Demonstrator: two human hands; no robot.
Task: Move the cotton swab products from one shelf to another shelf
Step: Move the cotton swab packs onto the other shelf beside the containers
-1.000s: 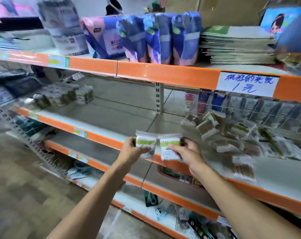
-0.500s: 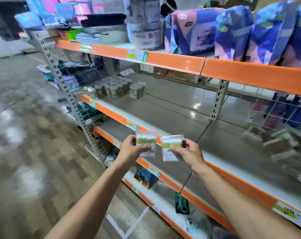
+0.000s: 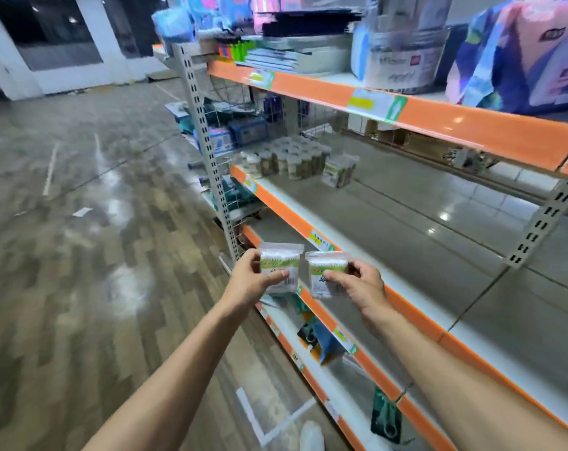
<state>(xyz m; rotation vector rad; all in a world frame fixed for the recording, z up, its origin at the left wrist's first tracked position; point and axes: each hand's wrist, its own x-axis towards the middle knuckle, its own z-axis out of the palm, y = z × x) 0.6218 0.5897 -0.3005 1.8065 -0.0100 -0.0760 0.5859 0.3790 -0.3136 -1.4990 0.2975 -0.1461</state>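
Just below the centre of the frame, the left hand holds a clear cotton swab packet with a green band, thumb pressed across its front and fingers curled behind. The right hand pinches a second cotton swab bag the same way, just beside the first; the two packs are close but apart. Both are held in the air in front of the orange edge of the middle shelf, whose grey surface runs from centre to the right of the frame. At the far end of that shelf, above centre, stands a cluster of small jars with a green-and-white box just beside it. On the top shelf, at upper right, sit blue and pink soft packs. The wood-patterned floor fills the left.
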